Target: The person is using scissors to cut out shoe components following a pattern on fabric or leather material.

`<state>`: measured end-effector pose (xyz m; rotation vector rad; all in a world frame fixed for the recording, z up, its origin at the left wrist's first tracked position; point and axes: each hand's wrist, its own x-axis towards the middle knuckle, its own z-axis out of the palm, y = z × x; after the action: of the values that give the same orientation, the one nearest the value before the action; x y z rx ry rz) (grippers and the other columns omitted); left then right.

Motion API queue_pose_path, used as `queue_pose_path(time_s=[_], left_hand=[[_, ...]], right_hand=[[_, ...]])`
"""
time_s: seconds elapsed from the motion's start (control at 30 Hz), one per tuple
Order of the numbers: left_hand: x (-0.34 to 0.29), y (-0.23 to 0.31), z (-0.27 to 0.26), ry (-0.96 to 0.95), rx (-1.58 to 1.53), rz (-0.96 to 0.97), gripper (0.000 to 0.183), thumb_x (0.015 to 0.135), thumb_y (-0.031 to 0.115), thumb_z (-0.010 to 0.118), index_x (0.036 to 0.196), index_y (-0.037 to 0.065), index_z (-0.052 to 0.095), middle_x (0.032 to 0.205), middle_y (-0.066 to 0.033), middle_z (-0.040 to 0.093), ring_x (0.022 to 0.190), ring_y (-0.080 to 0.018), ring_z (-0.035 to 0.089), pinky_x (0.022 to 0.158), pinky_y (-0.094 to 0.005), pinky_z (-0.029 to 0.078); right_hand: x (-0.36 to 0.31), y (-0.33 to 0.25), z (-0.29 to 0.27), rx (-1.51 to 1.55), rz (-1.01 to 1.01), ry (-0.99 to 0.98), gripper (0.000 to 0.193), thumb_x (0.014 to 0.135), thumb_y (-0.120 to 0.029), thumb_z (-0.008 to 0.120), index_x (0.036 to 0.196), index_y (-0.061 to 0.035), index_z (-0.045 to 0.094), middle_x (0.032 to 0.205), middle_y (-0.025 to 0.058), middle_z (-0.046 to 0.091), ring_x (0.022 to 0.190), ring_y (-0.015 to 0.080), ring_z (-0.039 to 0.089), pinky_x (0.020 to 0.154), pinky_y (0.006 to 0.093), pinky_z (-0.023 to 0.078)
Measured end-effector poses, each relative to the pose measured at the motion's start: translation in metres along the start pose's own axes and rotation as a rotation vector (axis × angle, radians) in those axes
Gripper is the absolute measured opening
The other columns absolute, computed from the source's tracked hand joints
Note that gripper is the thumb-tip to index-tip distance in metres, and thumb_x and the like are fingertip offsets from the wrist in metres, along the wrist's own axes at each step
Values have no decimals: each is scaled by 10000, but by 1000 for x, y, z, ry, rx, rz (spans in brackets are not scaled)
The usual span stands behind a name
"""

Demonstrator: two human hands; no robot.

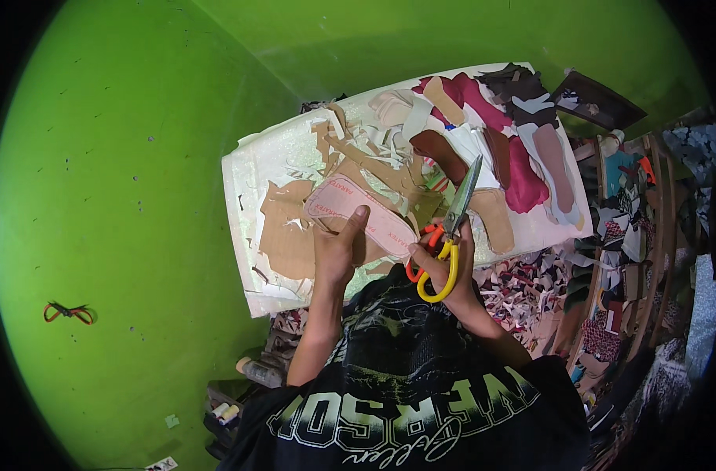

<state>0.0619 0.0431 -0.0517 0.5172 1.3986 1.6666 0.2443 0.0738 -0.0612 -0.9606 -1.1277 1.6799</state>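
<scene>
A bright green wall (122, 196) fills the left and top of the view, the largest thing here. Against it stands a pale, whitish rectangular work surface (248, 173), most of it buried under cuttings. On its middle lies a heap of tan cardboard-like sheets and offcuts (287, 228), with thin white trimmed strips (373, 149) scattered on top. On its far right part lies a pile of maroon, magenta, brown and white shoe-shaped material pieces (515, 157). To the right of the surface, a floor heap of small mixed-colour scraps (523, 286) runs along wooden racks crowded with more material (633, 235).

At the lower edge is the person's black T-shirt with pale printed lettering (405, 392).

Over the near edge of the surface, a pink insole-shaped piece with a pale outline (358, 213) lies slanted from upper left to lower right, resting on the tan sheets. The left hand (338, 247) has its grip closed on this piece, thumb pressed on top near its middle, fingers under it. The right hand (448, 271) has its grip clamped through the handles of a pair of scissors with one yellow loop, one orange loop and grey metal blades (452, 228). The blades point up and away, just beside the lower right end of the pink piece; whether they touch it cannot be told.

Far left, a small red looped cord (69, 312) hangs on the wall.
</scene>
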Motion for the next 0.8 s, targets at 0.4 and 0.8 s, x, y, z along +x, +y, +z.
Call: queue_pose_path(time_s=[0.4, 0.8], left_hand=[[13, -1, -28, -99, -151, -66, 579, 918, 316, 705, 1337, -17, 484, 1300, -145, 575, 1143, -207, 579, 984, -358, 465], [-35, -37, 18, -106, -426, -274, 387, 899, 268, 718, 1184, 36, 599, 1160, -102, 631, 1127, -155, 565, 1029, -329, 419]], right_hand=[[-2, 10, 3, -71, 25, 56, 469, 782, 4, 734, 1141, -2, 432, 865, 81, 590, 732, 142, 614, 680, 256, 520], [4, 26, 14, 36, -128, 150, 452, 819, 39, 695, 1146, -28, 391, 867, 80, 585, 696, 123, 598, 594, 258, 497]])
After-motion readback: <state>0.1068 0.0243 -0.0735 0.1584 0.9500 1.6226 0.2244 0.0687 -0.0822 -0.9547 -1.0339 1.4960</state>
